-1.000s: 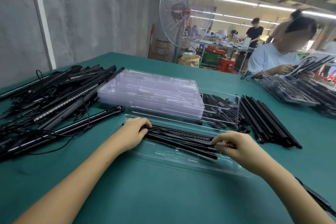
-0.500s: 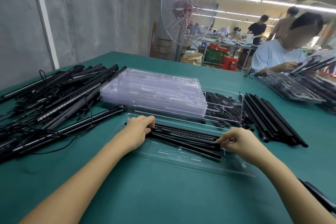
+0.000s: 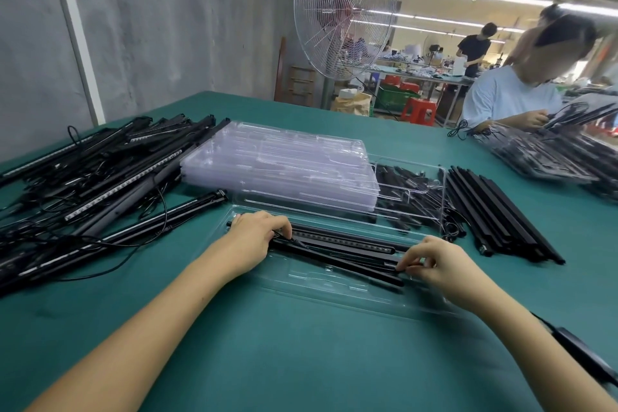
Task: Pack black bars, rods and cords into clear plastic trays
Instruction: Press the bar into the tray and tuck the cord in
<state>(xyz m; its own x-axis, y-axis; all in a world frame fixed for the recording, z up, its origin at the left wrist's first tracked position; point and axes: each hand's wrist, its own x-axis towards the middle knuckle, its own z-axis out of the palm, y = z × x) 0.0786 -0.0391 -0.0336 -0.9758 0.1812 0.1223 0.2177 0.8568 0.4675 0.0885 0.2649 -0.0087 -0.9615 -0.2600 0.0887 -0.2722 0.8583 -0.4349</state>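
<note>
Black bars [image 3: 337, 249] lay lengthwise in clear tray [image 3: 334, 291] near table's [image 3: 301, 361] front edge. Left hand [image 3: 255, 237] pressed on bars' left end, fingers curled together over them. Right hand [image 3: 434, 261] pinched bars' right end between fingertips. Stack of empty trays [image 3: 284, 167] sat just behind. Loose rods [image 3: 495, 214] lay toward right edge; tangled bars and cords [image 3: 93, 174] along left edge.

Clear tray [image 3: 321, 281] glossy thin plastic, see-through. Stacked trays [image 3: 284, 164] same plastic, faintly lilac, shiny. Black bars [image 3: 337, 252] smooth, semi-matt. Table [image 3: 267, 351] matt green cloth. Fan [image 3: 344, 10] shiny wire metal.
</note>
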